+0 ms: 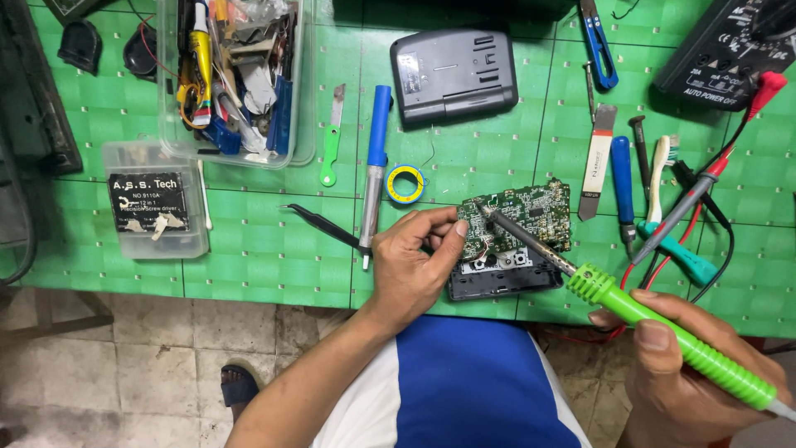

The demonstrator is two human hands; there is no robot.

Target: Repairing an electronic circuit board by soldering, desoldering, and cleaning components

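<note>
Right hand [705,373]: clamped on green soldering iron [663,328], tip on circuit board [522,217].
Left hand [414,261]: fingers pinched together at board's left edge.
Nearby: tweezers [323,224], solder roll [405,183], probes [688,203] along worktop's [274,257] front edge.

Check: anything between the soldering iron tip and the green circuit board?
Nothing visible. The green-handled soldering iron, held in the right hand, has its tip right at the green circuit board's left edge. The left hand pinches that edge beside the tip, not across it.
</note>
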